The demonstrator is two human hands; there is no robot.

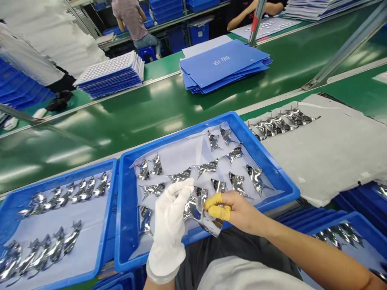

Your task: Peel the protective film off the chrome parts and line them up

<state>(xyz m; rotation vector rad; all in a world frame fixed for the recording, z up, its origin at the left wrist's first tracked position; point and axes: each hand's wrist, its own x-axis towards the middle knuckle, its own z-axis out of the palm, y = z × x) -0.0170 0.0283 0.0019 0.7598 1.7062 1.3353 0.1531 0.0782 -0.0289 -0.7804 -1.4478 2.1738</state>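
My left hand [169,225] wears a white glove, its fingers curled at the left side of a mirror-bright, curved metal part [210,224]. Yellow finger cots cover the thumb and forefinger of my right hand [231,209], which pinch the same part near its upper edge. Part of its left end is hidden by the glove. Beneath both hands is a blue tray [260,153] lined with white sheet, where several similar shiny pointed parts [237,183] lie spread apart.
Another blue tray [105,225] at left holds shiny parts in two rows. A pale padded sheet [326,149] at right bears more. Beyond runs a green conveyor [136,117] with blue sheets [223,62] stacked over it. Metal posts [347,52] rise at right. Other people sit across the line.
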